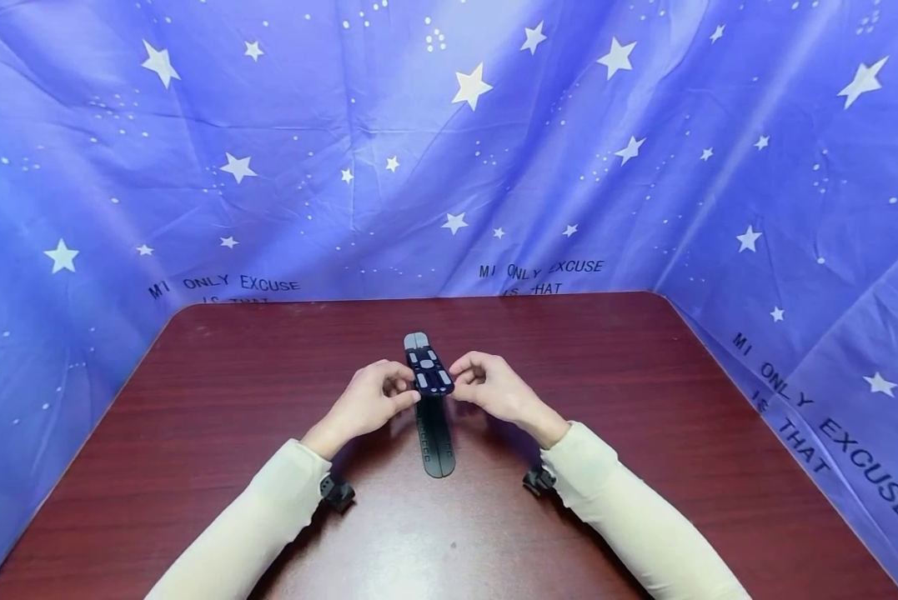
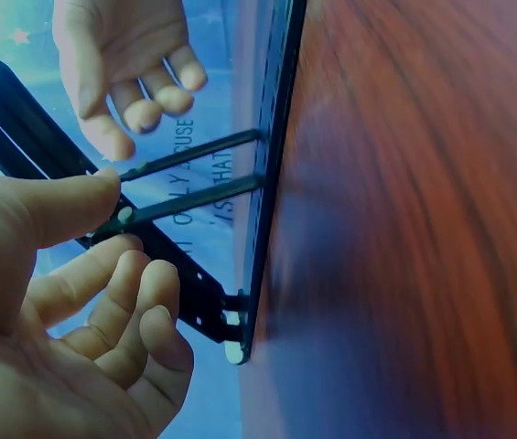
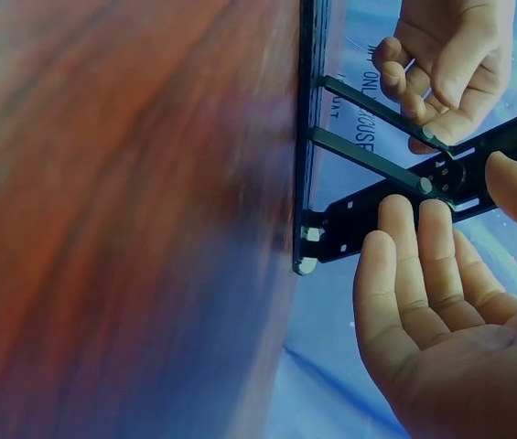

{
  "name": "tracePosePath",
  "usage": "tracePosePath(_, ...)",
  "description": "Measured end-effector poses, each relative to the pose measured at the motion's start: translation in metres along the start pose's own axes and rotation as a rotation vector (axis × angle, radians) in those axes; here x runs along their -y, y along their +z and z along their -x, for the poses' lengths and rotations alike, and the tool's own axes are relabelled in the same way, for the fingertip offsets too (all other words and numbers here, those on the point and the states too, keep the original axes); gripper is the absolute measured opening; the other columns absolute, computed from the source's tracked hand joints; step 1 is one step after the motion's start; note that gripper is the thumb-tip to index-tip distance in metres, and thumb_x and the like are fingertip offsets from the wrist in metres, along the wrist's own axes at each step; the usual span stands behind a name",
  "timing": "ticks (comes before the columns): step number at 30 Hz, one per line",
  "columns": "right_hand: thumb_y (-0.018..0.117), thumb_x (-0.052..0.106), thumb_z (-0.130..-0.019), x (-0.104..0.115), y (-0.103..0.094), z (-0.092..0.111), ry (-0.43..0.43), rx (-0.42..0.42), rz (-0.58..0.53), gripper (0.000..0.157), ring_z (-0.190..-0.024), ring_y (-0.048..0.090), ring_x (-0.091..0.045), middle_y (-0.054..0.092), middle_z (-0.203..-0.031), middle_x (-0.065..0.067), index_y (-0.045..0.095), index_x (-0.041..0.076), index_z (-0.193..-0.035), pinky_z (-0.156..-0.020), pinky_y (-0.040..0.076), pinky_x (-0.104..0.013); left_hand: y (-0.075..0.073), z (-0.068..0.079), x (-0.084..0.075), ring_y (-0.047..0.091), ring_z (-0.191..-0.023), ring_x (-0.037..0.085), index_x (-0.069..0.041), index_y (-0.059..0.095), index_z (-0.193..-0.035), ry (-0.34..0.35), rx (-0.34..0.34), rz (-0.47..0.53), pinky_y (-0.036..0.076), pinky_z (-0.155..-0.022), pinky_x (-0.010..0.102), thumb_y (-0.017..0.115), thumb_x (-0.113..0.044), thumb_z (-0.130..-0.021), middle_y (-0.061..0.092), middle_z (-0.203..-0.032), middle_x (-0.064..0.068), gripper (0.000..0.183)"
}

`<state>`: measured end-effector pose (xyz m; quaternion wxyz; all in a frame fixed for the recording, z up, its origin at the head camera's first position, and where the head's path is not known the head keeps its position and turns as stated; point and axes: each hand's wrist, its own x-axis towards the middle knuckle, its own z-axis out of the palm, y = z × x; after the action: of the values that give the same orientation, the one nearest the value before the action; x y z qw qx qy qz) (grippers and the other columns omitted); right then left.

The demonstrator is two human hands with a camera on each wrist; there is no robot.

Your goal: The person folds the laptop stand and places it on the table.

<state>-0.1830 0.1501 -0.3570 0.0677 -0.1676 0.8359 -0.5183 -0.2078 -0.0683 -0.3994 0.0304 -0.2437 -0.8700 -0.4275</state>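
Note:
A black folding laptop stand stands on the table between both hands. Its long notched base lies flat, while the upper plate, with grey pads, tilts up from the hinge. Two thin struts run between base and plate. My left hand pinches the side of the stand where a strut meets the plate, thumb above and index finger below. At the opposite side is my right hand, fingers loosely extended. Its thumb and fingertips are right at the plate's edge, spread apart.
The stand sits on a reddish-brown wooden table. Behind and beside the table hangs a blue cloth printed with white stars and lettering. A small black device is strapped at each wrist, below pale sleeves.

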Motion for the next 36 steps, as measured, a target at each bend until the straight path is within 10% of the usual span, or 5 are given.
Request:
tracePosePath(6,0.064,0.000,-0.076,-0.003,0.002,-0.004,0.004,0.013,-0.025,0.021,-0.070,0.057,-0.030,0.062,-0.080,-0.018,0.058,-0.004,-0.096,-0.055,0.044,-0.025,0.008,-0.003,-0.003,0.055,-0.057,0.010,-0.009,0.065,-0.088,-0.090,-0.015,0.068,0.046,-0.055,0.025,0.072,-0.014,-0.075,0.058,-0.070,-0.003,0.016)
tracePosePath(13,0.058,-0.006,-0.078,0.000,0.006,-0.008,0.045,0.041,-0.085,0.021,-0.076,0.056,-0.046,0.061,-0.079,-0.020,0.056,-0.007,-0.098,-0.067,0.047,-0.053,0.013,-0.004,-0.007,0.055,-0.054,0.011,-0.008,0.064,-0.083,-0.160,-0.022,0.125,0.046,-0.053,0.026,0.071,-0.012,-0.073,0.059,-0.066,-0.002,0.013)
tracePosePath(36,0.040,-0.015,-0.078,-0.026,0.019,-0.030,0.161,0.020,-0.150,0.023,-0.065,0.062,-0.037,0.064,-0.079,-0.021,0.055,-0.004,-0.092,-0.058,0.051,-0.047,0.017,-0.006,-0.002,0.058,-0.051,0.021,-0.007,0.061,-0.076,-0.236,-0.060,0.179,0.045,-0.052,0.027,0.064,-0.005,-0.076,0.060,-0.062,-0.001,0.004)
